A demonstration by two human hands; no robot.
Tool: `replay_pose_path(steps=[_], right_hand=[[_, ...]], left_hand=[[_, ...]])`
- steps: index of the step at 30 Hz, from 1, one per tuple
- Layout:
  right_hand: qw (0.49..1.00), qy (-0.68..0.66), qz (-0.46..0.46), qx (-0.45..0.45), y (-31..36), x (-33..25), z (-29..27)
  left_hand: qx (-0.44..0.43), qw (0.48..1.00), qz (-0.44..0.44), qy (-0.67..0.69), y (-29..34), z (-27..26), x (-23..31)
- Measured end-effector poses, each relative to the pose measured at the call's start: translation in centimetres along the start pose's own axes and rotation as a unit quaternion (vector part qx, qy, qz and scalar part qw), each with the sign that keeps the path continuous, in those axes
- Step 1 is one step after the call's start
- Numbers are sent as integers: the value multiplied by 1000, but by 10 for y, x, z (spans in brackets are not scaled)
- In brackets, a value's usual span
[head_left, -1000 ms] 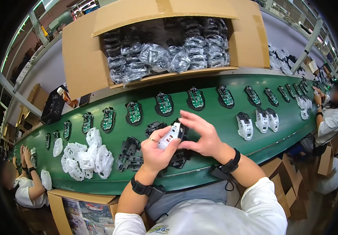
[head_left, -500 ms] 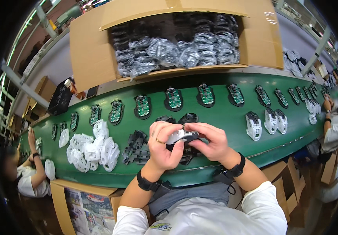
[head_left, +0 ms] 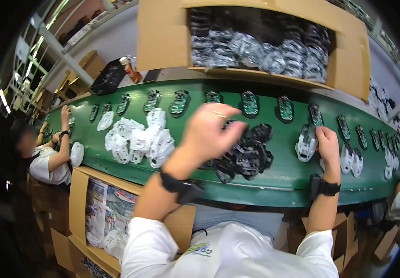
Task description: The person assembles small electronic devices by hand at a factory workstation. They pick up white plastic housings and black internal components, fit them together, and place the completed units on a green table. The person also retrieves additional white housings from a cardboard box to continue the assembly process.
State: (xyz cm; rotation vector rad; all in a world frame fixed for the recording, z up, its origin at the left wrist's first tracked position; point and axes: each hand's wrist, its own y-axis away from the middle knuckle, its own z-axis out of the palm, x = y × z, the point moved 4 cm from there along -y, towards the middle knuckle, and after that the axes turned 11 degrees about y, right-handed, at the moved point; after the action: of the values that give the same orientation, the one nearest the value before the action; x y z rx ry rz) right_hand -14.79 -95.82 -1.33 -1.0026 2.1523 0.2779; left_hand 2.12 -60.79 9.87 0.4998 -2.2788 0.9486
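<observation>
My right hand [head_left: 328,147] grips the edge of a white mouse shell [head_left: 306,144] with dark parts on its upper end, at the right of the green bench. Thumb and fingers apart, my left hand [head_left: 210,131] hovers in front of a heap of black plastic parts [head_left: 248,157]; nothing shows in it. To its left lies a pile of white mouse shells [head_left: 140,140]. Along the far side runs a row of green circuit boards on black mouse bases, one board [head_left: 249,103] just beyond the black heap. The left hand partly covers another board [head_left: 214,97].
A large carton [head_left: 348,55] of plastic-wrapped parts stands behind the bench [head_left: 274,178]. More white shells [head_left: 347,159] lie beyond my right hand. An opened carton [head_left: 80,204] sits below the front edge at left. Co-workers are at both ends; one arm [head_left: 61,150] reaches in at left.
My hands have parted from the white-and-black piece they held together. My right hand has moved right with a white shell, and my left now looks empty. The view has swung left.
</observation>
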Motion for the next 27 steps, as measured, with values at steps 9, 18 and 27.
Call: replay_pose_path(steps=[9,18,27], right_hand=[[880,163,-428,-128,98,-111,46],[867,107,-454,-174,112,-173,157],[875,113,-445,-153,121,-255,203]], left_hand=[[-166,878,-53,-446,115,-113,-73],[-46,841,-110,-527,142,-206,-159],[10,808,-278,-519,132,-232,-180]])
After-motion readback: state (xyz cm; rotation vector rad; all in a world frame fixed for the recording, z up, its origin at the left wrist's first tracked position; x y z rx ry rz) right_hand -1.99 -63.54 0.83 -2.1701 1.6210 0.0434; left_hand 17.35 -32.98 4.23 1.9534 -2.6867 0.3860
